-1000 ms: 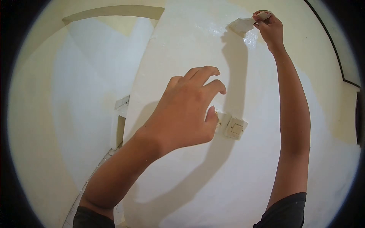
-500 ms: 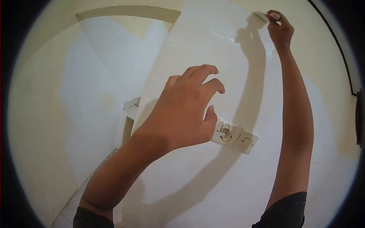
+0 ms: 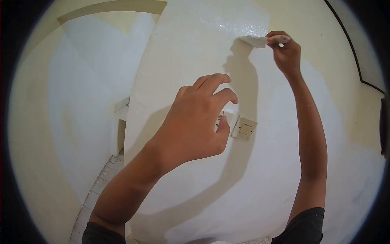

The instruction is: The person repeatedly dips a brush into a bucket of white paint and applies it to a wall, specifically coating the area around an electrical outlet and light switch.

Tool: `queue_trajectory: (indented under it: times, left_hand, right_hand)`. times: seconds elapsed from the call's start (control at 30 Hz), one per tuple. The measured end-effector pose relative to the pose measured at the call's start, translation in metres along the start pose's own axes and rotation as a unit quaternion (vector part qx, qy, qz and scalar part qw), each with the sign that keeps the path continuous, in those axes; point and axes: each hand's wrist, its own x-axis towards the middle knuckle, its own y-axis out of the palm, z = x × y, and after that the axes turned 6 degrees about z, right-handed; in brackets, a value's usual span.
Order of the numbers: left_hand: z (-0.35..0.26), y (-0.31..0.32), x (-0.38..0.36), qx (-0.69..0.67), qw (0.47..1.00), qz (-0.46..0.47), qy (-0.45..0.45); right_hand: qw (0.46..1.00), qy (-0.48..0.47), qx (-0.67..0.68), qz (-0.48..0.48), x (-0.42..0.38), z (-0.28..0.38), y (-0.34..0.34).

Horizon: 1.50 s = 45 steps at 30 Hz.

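Note:
My right hand [image 3: 286, 53] is closed around the handle of a paintbrush [image 3: 255, 41], up high on the wall [image 3: 191, 53]. The brush's pale bristles point left and meet the wall beside a glossy wet patch of white paint [image 3: 239, 25]. In mid-view hangs my left hand [image 3: 199, 118], fingers bent and apart, holding nothing. It partly covers a wall socket [image 3: 228, 118]. Just right of that hand is a light switch [image 3: 245, 128].
Left of the wall corner, another wall [image 3: 89, 77] carries white paint over cream. A strip of tiled floor [image 3: 95, 189] runs at lower left. A black cable [image 3: 352, 49] runs down the right side to a dark object [image 3: 383, 126] at the edge.
My right hand and the brush have moved left and down relative to the view. A larger glossy wet patch shows above the brush. The view has shifted; my left hand keeps its pose.

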Motion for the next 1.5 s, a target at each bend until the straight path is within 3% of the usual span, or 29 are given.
queue_trajectory:
  times: [0.07, 0.17, 0.5, 0.7, 0.8, 1.1, 1.23, 1.33, 1.5]
  left_hand:
    - [-0.002, 0.0, 0.001, -0.005, 1.0, 0.008, -0.001]
    - [-0.002, 0.0, 0.003, -0.005, 1.0, 0.009, -0.002]
    - [0.007, 0.005, 0.004, 0.03, 0.999, 0.012, -0.017]
    - [0.023, 0.013, 0.008, 0.056, 0.998, -0.002, -0.029]
    - [0.026, 0.017, 0.011, 0.064, 0.997, 0.0, -0.037]
    - [0.012, 0.024, 0.011, 0.03, 0.999, 0.01, -0.029]
    - [0.002, 0.025, 0.008, 0.006, 0.999, 0.026, -0.025]
    - [-0.004, 0.023, 0.003, 0.005, 0.999, 0.034, -0.022]
    - [-0.013, 0.011, -0.006, -0.011, 0.999, 0.033, -0.022]
  right_hand:
    - [0.997, 0.057, 0.043, -0.005, 0.007, -0.002, -0.015]
    - [0.994, 0.108, 0.004, -0.012, 0.021, -0.01, -0.027]
    - [0.986, 0.017, -0.126, -0.111, 0.075, -0.071, -0.019]
    - [0.96, 0.042, -0.204, -0.189, 0.101, -0.074, -0.003]
    - [0.955, -0.072, -0.182, -0.223, 0.104, -0.061, -0.001]
    - [0.978, -0.048, -0.179, -0.098, 0.045, -0.073, -0.01]
    - [0.988, 0.058, -0.144, -0.022, 0.023, -0.046, -0.021]
    - [0.997, 0.053, -0.044, 0.017, 0.013, -0.041, -0.028]
    - [0.986, 0.152, 0.051, 0.045, 0.001, -0.014, -0.036]
